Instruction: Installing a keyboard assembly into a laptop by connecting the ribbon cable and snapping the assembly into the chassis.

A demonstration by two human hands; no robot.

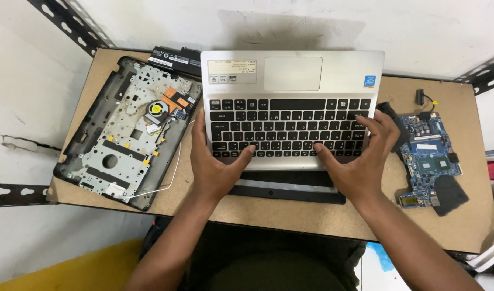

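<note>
A silver laptop keyboard deck (pixel 293 70) with black keys lies in the middle of the table, turned so its touchpad is at the far side. Its black screen edge (pixel 287 188) shows beneath the near side. My left hand (pixel 217 161) grips the deck's left edge, thumb on the bottom key row. My right hand (pixel 360 156) holds the right side, thumb on the keys and fingers spread over the right edge.
An opened black laptop base (pixel 104 156) with a fan and metal plate lies at the left. A black battery (pixel 174 58) sits at the back. A blue circuit board (pixel 430 156) and a small cable connector (pixel 421 97) lie at the right. The brown table (pixel 290 215) edge is near me.
</note>
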